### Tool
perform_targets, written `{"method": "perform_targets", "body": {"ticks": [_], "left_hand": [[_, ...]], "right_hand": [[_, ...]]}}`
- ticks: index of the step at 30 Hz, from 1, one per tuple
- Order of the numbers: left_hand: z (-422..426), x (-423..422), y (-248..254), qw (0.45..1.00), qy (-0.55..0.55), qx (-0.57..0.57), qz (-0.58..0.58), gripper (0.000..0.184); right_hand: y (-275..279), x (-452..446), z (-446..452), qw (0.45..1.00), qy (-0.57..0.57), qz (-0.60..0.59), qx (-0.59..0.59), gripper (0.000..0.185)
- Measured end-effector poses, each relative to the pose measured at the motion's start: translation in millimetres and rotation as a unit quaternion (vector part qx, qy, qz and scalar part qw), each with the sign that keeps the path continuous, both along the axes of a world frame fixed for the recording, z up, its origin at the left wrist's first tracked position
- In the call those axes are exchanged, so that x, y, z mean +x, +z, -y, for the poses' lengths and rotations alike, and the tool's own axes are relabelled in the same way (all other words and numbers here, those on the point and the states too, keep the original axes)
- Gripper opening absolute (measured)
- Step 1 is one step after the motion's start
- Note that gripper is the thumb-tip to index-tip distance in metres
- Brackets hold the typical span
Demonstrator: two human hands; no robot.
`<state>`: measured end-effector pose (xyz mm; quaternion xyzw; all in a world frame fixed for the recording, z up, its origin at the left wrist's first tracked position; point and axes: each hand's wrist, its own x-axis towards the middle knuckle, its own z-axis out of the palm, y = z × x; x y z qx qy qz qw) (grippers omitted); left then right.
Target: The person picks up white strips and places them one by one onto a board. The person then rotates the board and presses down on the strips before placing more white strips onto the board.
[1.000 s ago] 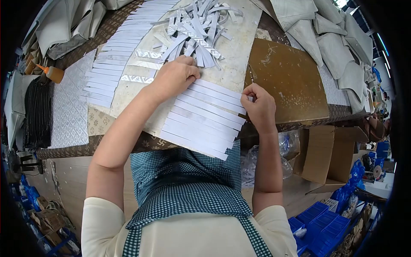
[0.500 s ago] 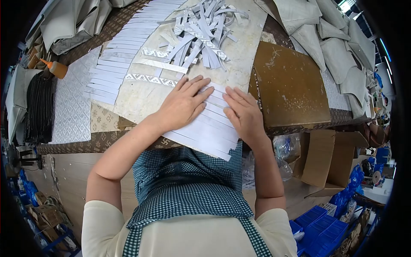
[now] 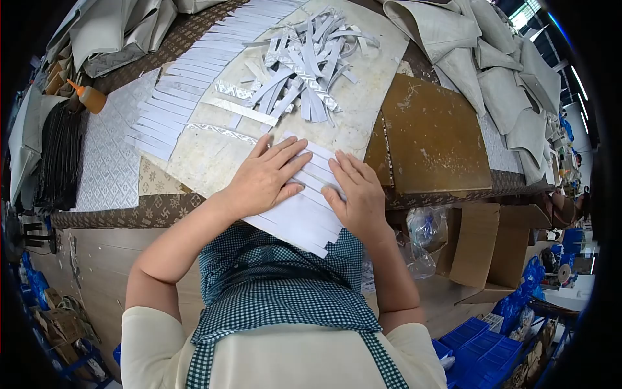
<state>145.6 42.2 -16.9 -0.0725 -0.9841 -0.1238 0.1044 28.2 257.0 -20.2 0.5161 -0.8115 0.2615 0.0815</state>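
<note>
My left hand (image 3: 267,176) lies flat with fingers outstretched on a row of white strips (image 3: 299,217), laid side by side. Its little finger is spread toward a patterned silver-white strip (image 3: 223,131). My right hand (image 3: 359,198) rests on the right part of the same row, fingers extended and thumb pointing toward the left hand. The front end of the row reaches past the table edge above my checked apron. Beyond my hands, a tangled pile of cut strips (image 3: 304,71) lies on a pale worn board (image 3: 363,110). Whether the strips are joined is unclear.
A fan of white strips (image 3: 175,97) runs along the board's left side. An orange glue bottle (image 3: 91,98) and a dark stack (image 3: 57,159) stand farther left. Right are a brown board (image 3: 434,136) and folded pale sheets (image 3: 502,84). An open carton (image 3: 479,249) sits below.
The whole view has shifted slightly. Both hands and the row of strips appear lower and farther left. My left little finger is spread wider; both hands stay on the strips.
</note>
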Motion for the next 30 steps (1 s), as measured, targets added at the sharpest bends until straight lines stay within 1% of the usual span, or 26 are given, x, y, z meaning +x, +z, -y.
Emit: {"method": "perform_targets", "body": {"ticks": [2,6,8,9,10,12,16,19,20,22,23,25,26,29,30], "left_hand": [[2.6,13.3,3.9,1.0,-0.005,0.007,0.021,0.059],[12.2,15.3,4.3,0.999,-0.026,0.037,0.026,0.057],[23.4,8.5,4.6,0.993,-0.039,0.1,0.039,0.054],[27.3,5.2,5.7,0.989,-0.046,0.131,0.044,0.053],[28.4,2.9,7.7,0.986,-0.038,0.158,0.039,0.05],[26.5,-3.4,10.3,0.987,-0.035,0.157,-0.009,0.044],[24.0,-17.5,14.7,0.979,-0.035,0.18,-0.084,0.033],[24.2,-30.4,11.3,0.971,-0.025,0.227,-0.073,0.029],[23.4,-35.8,11.1,0.971,-0.019,0.226,-0.068,0.029],[21.9,-50.7,11.5,0.972,-0.008,0.226,-0.06,0.029],[24.2,-60.0,6.9,0.969,-0.004,0.239,-0.06,0.029],[27.2,-76.1,0.1,0.964,0.031,0.251,-0.082,0.029],[31.8,-83.6,-1.2,0.967,0.028,0.237,-0.087,0.033],[32.6,-91.5,15.1,0.908,0.082,0.411,0.026,0.038],[31.1,-95.7,14.7,0.883,0.057,0.465,-0.011,0.042]], "right_hand": [[-1.1,11.1,-3.1,1.0,0.009,0.008,-0.006,0.048],[7.4,0.2,-1.3,0.999,0.022,0.012,-0.03,0.033],[13.3,-21.2,7.8,0.998,0.007,0.005,-0.057,0.024],[12.7,-31.3,18.8,0.993,-0.012,-0.004,-0.116,0.017],[13.2,-39.5,28.2,0.994,-0.036,0.027,-0.099,0.016],[14.5,-51.1,45.7,0.99,-0.084,0.094,-0.066,0.015],[0.1,-62.3,76.4,0.992,-0.118,0.022,-0.034,0.014],[3.3,-69.3,68.2,0.986,-0.144,0.055,-0.059,0.016],[8.3,-68.3,59.6,0.979,-0.158,0.101,-0.085,0.014],[21.7,-66.9,38.4,0.954,-0.176,0.224,-0.098,0.01],[23.0,-66.9,25.7,0.948,-0.153,0.249,-0.127,0.01],[29.0,-61.2,1.9,0.931,-0.142,0.298,-0.16,0.009],[31.6,-56.3,-7.4,0.92,-0.136,0.323,-0.176,0.009],[36.0,-41.2,-26.1,0.904,-0.118,0.358,-0.203,0.007],[36.0,-38.6,-29.3,0.902,-0.1,0.366,-0.205,0.007]]}}
